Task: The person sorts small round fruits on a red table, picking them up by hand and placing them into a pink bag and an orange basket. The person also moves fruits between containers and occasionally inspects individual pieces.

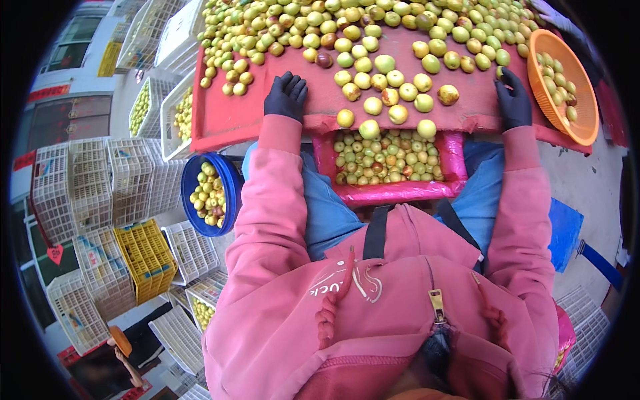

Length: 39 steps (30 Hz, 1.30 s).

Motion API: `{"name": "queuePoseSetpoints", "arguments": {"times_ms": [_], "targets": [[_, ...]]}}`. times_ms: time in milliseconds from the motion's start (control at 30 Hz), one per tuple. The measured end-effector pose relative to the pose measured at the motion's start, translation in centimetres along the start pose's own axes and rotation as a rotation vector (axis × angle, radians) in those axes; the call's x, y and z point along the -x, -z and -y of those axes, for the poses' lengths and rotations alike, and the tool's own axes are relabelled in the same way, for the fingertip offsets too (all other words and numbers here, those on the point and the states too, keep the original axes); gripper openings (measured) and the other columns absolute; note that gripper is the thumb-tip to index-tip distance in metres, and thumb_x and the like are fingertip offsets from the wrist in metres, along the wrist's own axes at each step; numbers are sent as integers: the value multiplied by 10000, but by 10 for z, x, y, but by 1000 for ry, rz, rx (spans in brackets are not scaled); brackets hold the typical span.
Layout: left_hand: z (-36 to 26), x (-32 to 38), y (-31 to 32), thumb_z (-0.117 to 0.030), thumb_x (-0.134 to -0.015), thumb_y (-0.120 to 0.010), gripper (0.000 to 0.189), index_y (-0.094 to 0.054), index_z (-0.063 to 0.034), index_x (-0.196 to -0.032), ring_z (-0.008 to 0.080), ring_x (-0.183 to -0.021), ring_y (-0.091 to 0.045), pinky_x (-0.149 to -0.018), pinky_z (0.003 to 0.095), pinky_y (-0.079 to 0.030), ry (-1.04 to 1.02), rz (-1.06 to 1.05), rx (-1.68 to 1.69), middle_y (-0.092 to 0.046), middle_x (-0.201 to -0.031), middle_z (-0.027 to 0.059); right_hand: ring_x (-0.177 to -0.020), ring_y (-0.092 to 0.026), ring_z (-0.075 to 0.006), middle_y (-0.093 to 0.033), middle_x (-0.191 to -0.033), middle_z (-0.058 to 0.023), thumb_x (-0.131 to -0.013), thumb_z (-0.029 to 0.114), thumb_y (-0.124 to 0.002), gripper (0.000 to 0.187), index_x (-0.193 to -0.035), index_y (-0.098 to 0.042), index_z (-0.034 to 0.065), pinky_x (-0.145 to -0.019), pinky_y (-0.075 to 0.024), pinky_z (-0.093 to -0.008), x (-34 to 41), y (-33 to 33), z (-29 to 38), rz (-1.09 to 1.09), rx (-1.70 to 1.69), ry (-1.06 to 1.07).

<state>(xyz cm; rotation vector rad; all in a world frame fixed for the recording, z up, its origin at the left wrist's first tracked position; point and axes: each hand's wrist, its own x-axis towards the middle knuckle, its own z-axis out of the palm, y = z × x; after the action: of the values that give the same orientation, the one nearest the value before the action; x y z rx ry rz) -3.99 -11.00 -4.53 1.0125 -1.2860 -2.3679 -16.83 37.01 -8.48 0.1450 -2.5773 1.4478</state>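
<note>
My left hand (286, 96), in a black glove, rests over the table's near left part. Its fingers are loosely curled and a little apart, with nothing seen in them. At the right, my black-gloved right hand (515, 100) has thumb and forefinger bent around a small green fruit (499, 73), partly hidden by the finger. Between my hands, loose yellow-green jujube-like fruits (395, 78), some with brown-red patches, lie on a red-covered table (320, 107). Below the table's edge, between my knees, is a container lined with pink plastic (400, 192), holding many such fruits.
A large heap of fruit (280, 22) covers the far table. An orange basket (537, 75) leans at the right edge; another person's gloved hand (555, 17) is beyond it. A blue bucket (235, 200) of fruit and stacked plastic crates (90, 185) stand left.
</note>
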Motion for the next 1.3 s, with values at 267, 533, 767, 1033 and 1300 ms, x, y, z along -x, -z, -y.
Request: {"name": "queuePoseSetpoints", "arguments": {"times_ms": [267,533,767,1033,1300], "targets": [[23,-39,-18,-361,-988,-482,476,-431,-32,-1328,334,-1263,-447,-1060,471,-401,82,58,72,-461,-1354,180,-915,-653,-270,-653,-1117,-192,-884,323,-654,537,-1304,-534,10,-831,-509,-373,-41,-47,34,164,108,115],[43,-59,-52,-430,-991,-463,648,-332,71,-1380,351,-1292,-415,-1106,409,-349,36,246,40,-411,-1414,211,-1392,-334,-309,-386,-1471,-200,-939,354,-568,577,-1416,-425,63,-1131,-283,-377,-38,-116,51,433,82,431],[36,-30,-66,-487,-983,-453,694,-232,-56,-1479,314,-1330,-396,-1108,389,-347,146,354,-22,-396,-1445,182,-1419,-281,-321,-300,-1521,-198,-937,340,-572,552,-1425,-429,125,-1147,-262,-401,-13,-121,86,656,-91,360],[49,-9,-55,-366,-989,-497,544,-372,-89,-1440,273,-1315,-424,-1101,370,-342,115,465,-125,-428,-1439,153,-1402,-315,-246,-345,-1503,-126,-959,240,-548,498,-1417,-430,85,-1150,-264,-361,5,-99,103,867,-177,306],[38,23,-58,-286,-994,-458,436,-472,-50,-1360,247,-1196,-546,-1029,348,-425,218,545,-366,-552,-1310,152,-1251,-485,-196,-533,-1361,-118,-964,250,-544,457,-1374,-489,56,-1081,-359,-339,14,-61,126,1169,-210,99]]}}
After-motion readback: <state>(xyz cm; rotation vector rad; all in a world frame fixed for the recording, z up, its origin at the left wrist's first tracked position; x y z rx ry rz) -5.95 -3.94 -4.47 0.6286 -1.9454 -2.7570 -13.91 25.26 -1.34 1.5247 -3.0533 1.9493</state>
